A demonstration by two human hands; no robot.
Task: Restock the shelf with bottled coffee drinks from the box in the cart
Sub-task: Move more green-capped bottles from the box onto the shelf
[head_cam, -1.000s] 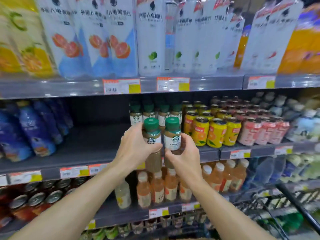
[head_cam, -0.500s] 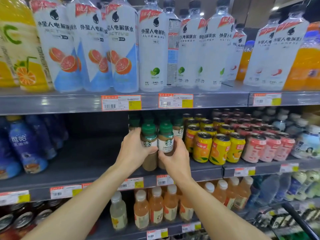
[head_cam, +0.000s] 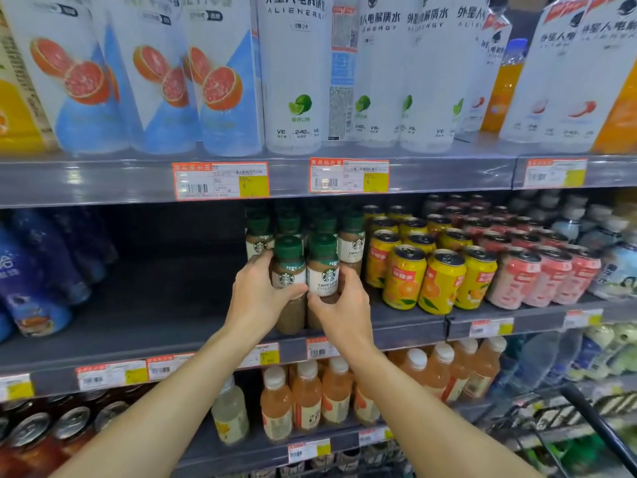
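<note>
Two bottled coffee drinks [head_cam: 305, 270] are held, one each, in the left hand [head_cam: 256, 298] and right hand [head_cam: 344, 312], at the shelf [head_cam: 155, 326] front. Placement is in hand; release is required next.

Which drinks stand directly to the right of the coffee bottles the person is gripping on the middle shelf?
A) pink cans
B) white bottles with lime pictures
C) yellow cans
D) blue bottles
C: the yellow cans stand right beside the coffee bottle held by the right hand; the pink cans come further right.
</note>
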